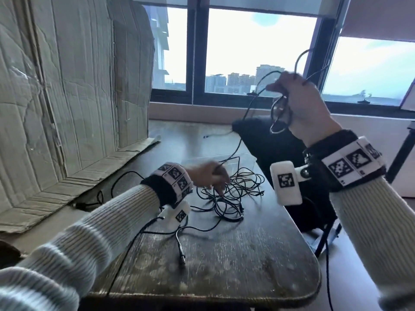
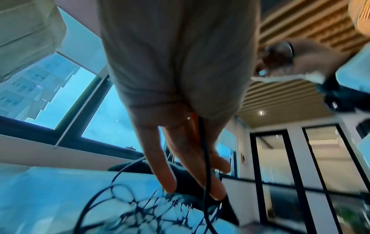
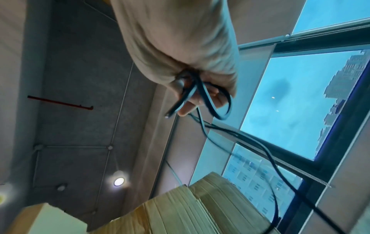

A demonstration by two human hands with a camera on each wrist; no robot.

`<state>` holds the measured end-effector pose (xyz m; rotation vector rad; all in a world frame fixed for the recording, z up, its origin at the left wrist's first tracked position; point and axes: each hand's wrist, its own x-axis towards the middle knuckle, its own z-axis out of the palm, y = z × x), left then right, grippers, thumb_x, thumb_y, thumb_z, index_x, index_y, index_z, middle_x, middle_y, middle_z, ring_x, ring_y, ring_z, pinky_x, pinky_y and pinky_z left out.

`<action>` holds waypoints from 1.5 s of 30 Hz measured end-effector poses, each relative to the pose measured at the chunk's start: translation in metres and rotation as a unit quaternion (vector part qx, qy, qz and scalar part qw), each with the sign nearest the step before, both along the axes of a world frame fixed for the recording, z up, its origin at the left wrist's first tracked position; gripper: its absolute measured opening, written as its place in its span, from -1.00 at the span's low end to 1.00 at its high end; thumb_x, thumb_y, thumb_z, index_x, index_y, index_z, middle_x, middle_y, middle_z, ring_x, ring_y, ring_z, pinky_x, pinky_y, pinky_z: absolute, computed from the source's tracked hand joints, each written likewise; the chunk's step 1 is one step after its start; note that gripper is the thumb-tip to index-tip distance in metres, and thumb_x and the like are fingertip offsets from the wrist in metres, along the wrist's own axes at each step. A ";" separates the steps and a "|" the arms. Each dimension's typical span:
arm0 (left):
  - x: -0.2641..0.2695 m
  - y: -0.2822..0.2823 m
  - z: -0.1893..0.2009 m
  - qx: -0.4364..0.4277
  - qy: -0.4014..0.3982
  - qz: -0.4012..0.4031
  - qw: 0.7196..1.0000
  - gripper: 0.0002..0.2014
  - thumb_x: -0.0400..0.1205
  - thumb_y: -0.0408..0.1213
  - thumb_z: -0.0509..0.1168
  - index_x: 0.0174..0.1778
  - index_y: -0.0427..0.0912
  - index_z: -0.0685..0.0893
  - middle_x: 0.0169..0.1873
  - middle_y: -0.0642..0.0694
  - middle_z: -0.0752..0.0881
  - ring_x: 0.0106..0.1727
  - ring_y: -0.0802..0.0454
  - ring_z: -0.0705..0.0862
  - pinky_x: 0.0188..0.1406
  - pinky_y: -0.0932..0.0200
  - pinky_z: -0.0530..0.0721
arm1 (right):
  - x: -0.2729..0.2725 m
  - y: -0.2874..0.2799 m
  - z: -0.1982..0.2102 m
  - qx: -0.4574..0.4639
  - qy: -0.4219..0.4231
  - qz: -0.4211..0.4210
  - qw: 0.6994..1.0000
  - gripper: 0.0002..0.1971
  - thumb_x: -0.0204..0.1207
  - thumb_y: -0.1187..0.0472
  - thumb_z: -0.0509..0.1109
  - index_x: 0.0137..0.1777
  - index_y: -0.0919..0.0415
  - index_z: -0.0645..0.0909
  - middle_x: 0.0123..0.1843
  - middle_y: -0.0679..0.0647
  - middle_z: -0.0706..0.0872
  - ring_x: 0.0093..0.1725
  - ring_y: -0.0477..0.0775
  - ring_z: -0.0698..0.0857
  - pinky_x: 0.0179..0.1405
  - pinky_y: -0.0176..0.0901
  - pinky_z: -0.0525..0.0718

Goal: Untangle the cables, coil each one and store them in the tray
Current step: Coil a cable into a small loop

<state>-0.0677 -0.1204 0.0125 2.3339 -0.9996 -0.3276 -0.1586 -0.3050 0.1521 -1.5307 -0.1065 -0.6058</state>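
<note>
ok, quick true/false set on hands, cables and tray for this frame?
1. The right hand holds cable loops raised above the table. True.
2. The left hand rests on the cardboard. False: it is at the cable tangle, a cable running along its fingers.
3. The tray is full of coiled cables. False: no coils show in it.
4. A loose plug end lies on the table near the person. True.

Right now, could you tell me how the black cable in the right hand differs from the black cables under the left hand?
The black cable loops in the right hand are gathered into a small coil, raised above the dark wooden table. The black cable tangle under the left hand lies spread and knotted on the table. Both are thin and black, and a strand appears to join them.
</note>
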 end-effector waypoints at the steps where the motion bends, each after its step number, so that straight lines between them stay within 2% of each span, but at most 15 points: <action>1: 0.002 0.000 -0.009 0.043 -0.018 -0.006 0.999 -0.82 0.69 -0.15 0.24 0.01 -0.08 0.74 -0.16 -0.04 0.83 -0.18 0.05 0.80 0.07 -0.09 0.75 | 0.001 0.000 0.005 0.040 -0.017 0.003 0.999 -0.90 0.67 0.15 0.24 -0.01 0.14 0.54 -0.12 0.00 0.72 -0.47 -0.17 0.53 -0.54 -0.31 0.53; 4: 0.009 0.008 -0.017 0.108 -0.051 0.017 0.993 -0.80 0.56 0.15 0.30 -0.21 0.17 0.73 -0.20 0.05 0.83 -0.07 -0.16 0.78 0.08 -0.21 0.70 | 0.006 -0.006 0.015 0.072 -0.061 -0.025 0.995 -0.89 0.70 0.13 0.16 -0.02 0.10 0.48 -0.17 -0.05 0.75 -0.25 -0.07 0.65 -0.26 -0.22 0.59; 7: 0.013 0.022 -0.005 0.088 0.004 0.017 0.996 -0.84 0.61 -0.10 0.35 0.04 -0.04 0.74 -0.02 -0.07 0.82 -0.05 0.00 0.77 0.12 0.02 0.72 | 0.009 -0.015 0.023 0.068 -0.078 -0.059 0.993 -0.83 0.71 0.10 0.15 -0.12 0.07 0.46 -0.24 -0.10 0.74 -0.18 -0.09 0.70 -0.08 -0.15 0.65; 11: 0.013 0.041 0.026 -0.040 0.057 0.056 0.996 -0.82 0.69 -0.32 0.23 0.13 -0.22 0.69 -0.09 -0.01 0.82 -0.07 0.09 0.82 0.09 0.05 0.75 | 0.024 -0.016 0.009 -0.052 -0.020 -0.047 0.997 -0.80 0.69 0.20 0.18 -0.18 0.11 0.51 -0.24 -0.05 0.67 -0.23 -0.05 0.66 -0.25 -0.25 0.64; 15: 0.011 0.054 0.063 -0.199 -0.069 0.135 0.968 -0.81 0.65 -0.38 0.29 0.15 -0.36 0.66 -0.12 -0.14 0.82 -0.21 -0.04 0.84 -0.10 -0.09 0.80 | 0.045 0.008 -0.025 -0.221 0.106 0.026 0.969 -0.84 0.67 0.18 0.26 -0.13 0.16 0.59 -0.23 0.03 0.68 -0.24 0.01 0.67 -0.28 -0.26 0.66; 17: 0.008 0.058 0.078 -0.217 -0.099 0.157 0.958 -0.83 0.61 -0.40 0.36 0.08 -0.38 0.71 -0.15 -0.20 0.83 -0.25 -0.04 0.84 -0.20 -0.01 0.82 | 0.047 0.022 -0.040 -0.360 0.199 0.097 0.906 -0.73 0.64 0.06 0.30 0.05 0.29 0.64 -0.12 0.13 0.79 -0.21 0.01 0.74 -0.10 -0.14 0.75; 19: 0.007 0.061 0.087 -0.202 -0.099 0.166 0.960 -0.86 0.56 -0.40 0.43 -0.01 -0.36 0.76 -0.22 -0.17 0.84 -0.28 0.00 0.84 -0.32 0.13 0.80 | 0.047 0.032 -0.050 -0.525 0.280 0.139 0.792 -0.50 0.56 -0.17 0.30 0.14 0.31 0.65 0.00 0.16 0.81 -0.10 0.08 0.78 0.07 0.02 0.77; 21: 0.006 0.063 0.089 -0.184 -0.094 0.169 0.964 -0.85 0.53 -0.38 0.47 -0.03 -0.34 0.78 -0.27 -0.13 0.84 -0.28 0.03 0.84 -0.32 0.16 0.79 | 0.049 0.039 -0.051 -0.660 0.294 0.102 0.684 -0.35 0.47 -0.34 0.29 0.18 0.27 0.68 0.08 0.15 0.79 0.02 0.15 0.78 0.10 0.06 0.75; 22: 0.007 0.063 0.088 -0.177 -0.097 0.167 0.965 -0.85 0.51 -0.37 0.48 -0.03 -0.32 0.79 -0.27 -0.10 0.84 -0.28 0.05 0.83 -0.29 0.13 0.79 | 0.052 0.041 -0.048 -0.691 0.272 0.067 0.666 -0.33 0.47 -0.35 0.29 0.22 0.27 0.67 0.15 0.15 0.77 0.09 0.17 0.76 0.13 0.04 0.73; 25: 0.009 0.057 0.079 -0.191 -0.124 0.136 0.964 -0.85 0.50 -0.32 0.49 -0.05 -0.25 0.81 -0.28 -0.04 0.85 -0.30 0.06 0.83 -0.30 0.12 0.77 | 0.059 0.048 -0.040 -0.621 0.162 0.042 0.766 -0.54 0.64 -0.04 0.28 0.40 0.24 0.57 0.36 0.15 0.66 0.28 0.20 0.66 0.30 0.00 0.60; 27: 0.012 0.051 0.076 -0.233 -0.137 0.112 0.956 -0.85 0.50 -0.31 0.50 -0.05 -0.25 0.83 -0.28 -0.05 0.85 -0.35 0.04 0.82 -0.36 0.22 0.74 | 0.065 0.054 -0.040 -0.541 0.121 0.081 0.828 -0.68 0.68 0.11 0.23 0.32 0.22 0.64 0.26 0.18 0.71 0.25 0.26 0.65 0.25 0.12 0.61; 32: 0.025 0.048 0.076 -0.329 -0.147 0.142 0.922 -0.88 0.48 -0.28 0.52 -0.12 -0.24 0.83 -0.33 -0.04 0.84 -0.46 0.07 0.76 -0.39 0.18 0.76 | 0.079 0.060 -0.054 -0.415 0.122 0.140 0.891 -0.77 0.65 0.26 0.24 0.11 0.37 0.68 -0.01 0.22 0.82 0.00 0.10 0.77 -0.11 -0.15 0.62; 36: 0.034 0.052 0.067 -0.353 -0.052 0.164 0.920 -0.78 0.59 -0.18 0.39 -0.11 -0.29 0.79 -0.43 0.02 0.76 -0.54 0.17 0.62 -0.42 0.30 0.69 | 0.094 0.050 -0.066 -0.231 0.070 0.079 0.967 -0.76 0.61 0.32 0.26 -0.20 0.17 0.72 -0.39 0.01 0.64 -0.36 -0.02 0.71 -0.20 -0.07 0.64; 41: 0.042 0.058 0.052 -0.338 0.063 0.133 0.930 -0.74 0.71 -0.25 0.19 -0.26 -0.22 0.65 -0.59 0.10 0.54 -0.57 0.23 0.50 -0.35 0.33 0.70 | 0.098 0.026 -0.069 -0.051 -0.003 -0.038 0.998 -0.77 0.60 0.31 0.25 -0.13 0.15 0.74 -0.41 -0.02 0.45 -0.52 -0.08 0.30 -0.51 -0.24 0.32; 45: 0.040 0.060 0.058 -0.500 0.145 0.117 0.846 -0.72 0.75 -0.24 0.11 -0.24 -0.21 0.58 -0.49 0.03 0.61 -0.43 0.16 0.62 -0.15 0.19 0.76 | 0.101 0.018 -0.070 -0.075 0.007 -0.058 0.995 -0.75 0.62 0.26 0.24 -0.12 0.08 0.75 -0.35 0.01 0.47 -0.49 -0.06 0.31 -0.52 -0.29 0.32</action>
